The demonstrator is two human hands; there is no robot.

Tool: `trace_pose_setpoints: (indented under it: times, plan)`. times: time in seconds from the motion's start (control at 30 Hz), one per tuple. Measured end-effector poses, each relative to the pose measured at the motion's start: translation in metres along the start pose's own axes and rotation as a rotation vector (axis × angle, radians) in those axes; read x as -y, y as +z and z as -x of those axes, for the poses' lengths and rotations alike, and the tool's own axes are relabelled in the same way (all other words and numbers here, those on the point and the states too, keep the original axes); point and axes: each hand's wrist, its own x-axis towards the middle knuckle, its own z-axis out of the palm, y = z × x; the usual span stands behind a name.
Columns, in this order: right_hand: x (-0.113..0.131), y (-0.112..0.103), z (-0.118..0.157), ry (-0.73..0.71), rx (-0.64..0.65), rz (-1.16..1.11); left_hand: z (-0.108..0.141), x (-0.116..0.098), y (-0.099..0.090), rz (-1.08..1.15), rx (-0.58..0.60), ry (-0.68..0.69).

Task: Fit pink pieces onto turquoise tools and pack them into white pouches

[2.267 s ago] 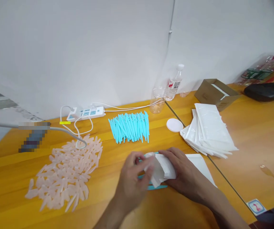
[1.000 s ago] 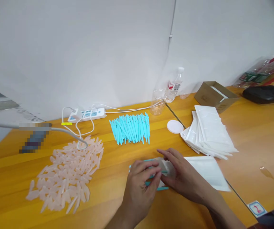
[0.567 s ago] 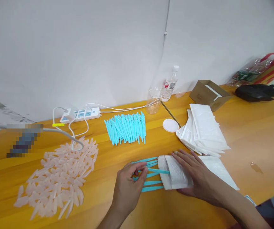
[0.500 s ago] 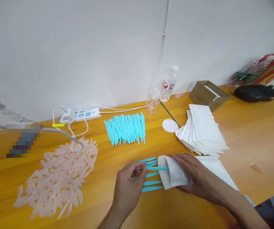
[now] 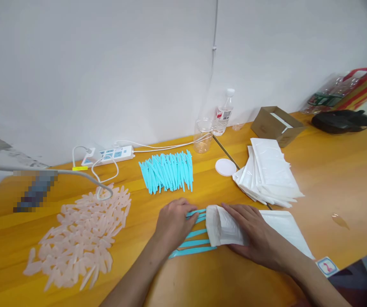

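Observation:
My right hand is closed round a white padded envelope, whose open mouth faces left. Several slim, tapered turquoise plastic sticks lie in a row by that mouth, their right ends close to or under it. My left hand is over the far sticks of this row, thumb and fingers closed on one; its fingertips are partly hidden. Behind the hands lies a dense pile of the same turquoise sticks. Another white envelope lies flat beneath my right forearm.
Translucent pink slim pieces spread over the left. Stacked white envelopes, a cardboard box and a black pouch sit at right. A power strip, clear jar, bottle and round lid stand along the back.
The stick that my left hand held at the envelope's mouth is no longer seen there. My left hand has moved back to the far sticks of the row.

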Motion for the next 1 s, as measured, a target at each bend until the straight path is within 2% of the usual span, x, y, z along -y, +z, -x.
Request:
trace_pose_setpoints:
  times: [0.17,0.23,0.3,0.37,0.43,0.5,0.57,0.67,0.8,0.9,1.0]
  plan:
    - [0.001,-0.001,-0.002,0.044,-0.033,-0.020,-0.026,0.017,-0.001,-0.037,0.070,0.063]
    - [0.003,-0.003,-0.003,0.059,-0.047,-0.033,-0.027,0.018,-0.002,-0.022,0.069,0.075]
    - [0.005,-0.005,-0.005,0.068,-0.052,-0.046,-0.022,0.019,-0.013,0.055,0.022,0.054]
    - [0.007,-0.008,-0.008,0.075,-0.047,-0.061,-0.012,0.019,-0.028,0.294,-0.090,-0.034]
    - [0.010,-0.009,-0.011,0.076,-0.046,-0.079,0.000,0.017,-0.042,0.637,-0.217,-0.147]
    - [0.011,-0.008,-0.013,0.074,-0.056,-0.099,0.012,0.013,-0.048,0.896,-0.297,-0.222]
    - [0.012,-0.007,-0.015,0.071,-0.065,-0.118,0.021,0.008,-0.042,1.014,-0.338,-0.271]
    - [0.013,-0.005,-0.015,0.063,-0.073,-0.142,0.027,0.003,-0.021,1.040,-0.370,-0.357]
    - [0.015,-0.003,-0.015,0.061,-0.083,-0.164,0.027,-0.008,0.008,1.008,-0.325,-0.401]
    - [0.017,-0.001,-0.015,0.050,-0.093,-0.184,0.027,-0.024,0.026,0.920,-0.241,-0.301]
    - [0.018,0.001,-0.017,0.013,-0.098,-0.194,0.026,-0.038,0.036,0.629,-0.165,-0.089]
